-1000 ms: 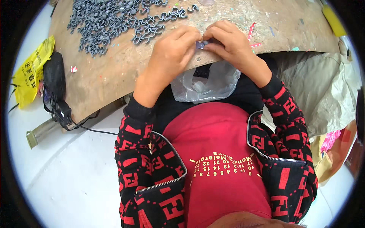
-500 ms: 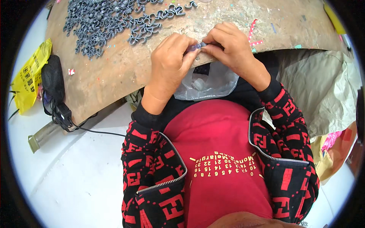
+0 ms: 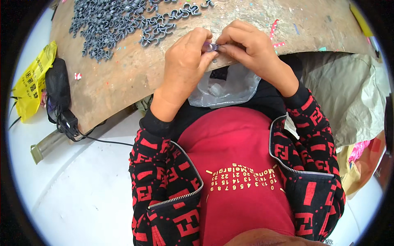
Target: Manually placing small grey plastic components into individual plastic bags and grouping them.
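Observation:
Close together at the table's near edge, my two hands work on a small, shiny, bluish-purple part (image 3: pixel 210 47). My left hand (image 3: pixel 184 57) is closed, its thumb and fingers pinching the left end. From the other side, the thumb and index finger of my right hand (image 3: pixel 248 44) pinch the right end, where a small dark bit shows. Fingertips cover much of the part, so its exact kind is unclear. Beyond my left hand lies a large pile of grey, curved plastic clips (image 3: pixel 111 24), with several strays spreading rightward.
A clear plastic bag (image 3: pixel 234 90) hangs open below the edge of the brown table (image 3: pixel 123 78). Red-and-white strips (image 3: pixel 274 30) lie right of my hands. At the left are a yellow bag (image 3: pixel 35 84), a black mesh pouch (image 3: pixel 58 84) and a cable (image 3: pixel 104 141).
My right hand has shifted slightly, its fingertips now higher on the part's right end. The part has turned a little between my fingers, and more of its purple surface shows.

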Demonstrator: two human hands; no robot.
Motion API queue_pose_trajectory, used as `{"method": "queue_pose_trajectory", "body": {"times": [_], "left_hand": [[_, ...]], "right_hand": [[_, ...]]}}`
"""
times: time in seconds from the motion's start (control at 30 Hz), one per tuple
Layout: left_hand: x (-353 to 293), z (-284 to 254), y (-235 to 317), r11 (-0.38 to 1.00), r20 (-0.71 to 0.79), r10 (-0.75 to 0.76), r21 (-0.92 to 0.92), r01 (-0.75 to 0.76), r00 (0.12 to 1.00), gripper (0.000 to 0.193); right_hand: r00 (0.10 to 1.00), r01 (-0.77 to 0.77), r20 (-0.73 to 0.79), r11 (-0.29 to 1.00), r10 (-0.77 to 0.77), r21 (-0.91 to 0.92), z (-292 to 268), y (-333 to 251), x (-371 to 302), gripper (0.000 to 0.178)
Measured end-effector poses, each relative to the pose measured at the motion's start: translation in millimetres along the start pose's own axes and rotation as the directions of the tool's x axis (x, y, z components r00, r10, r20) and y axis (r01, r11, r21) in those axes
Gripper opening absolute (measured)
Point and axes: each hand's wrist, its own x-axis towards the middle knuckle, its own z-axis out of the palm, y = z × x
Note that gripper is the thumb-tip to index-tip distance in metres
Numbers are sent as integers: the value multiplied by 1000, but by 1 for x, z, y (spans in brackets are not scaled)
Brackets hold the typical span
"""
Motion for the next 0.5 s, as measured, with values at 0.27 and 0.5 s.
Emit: {"method": "queue_pose_trajectory", "body": {"times": [0.27,0.5], "left_hand": [[-2,-7,-6,976,17,5,-217,-1,1000,21],[-1,0,-3,992,-32,115,-41,-116,993,16]], "right_hand": [[996,88,35,983,-83,-163,2,1,-1,13],[990,1,138,999,4,-37,-5,-5,10,15]]}}
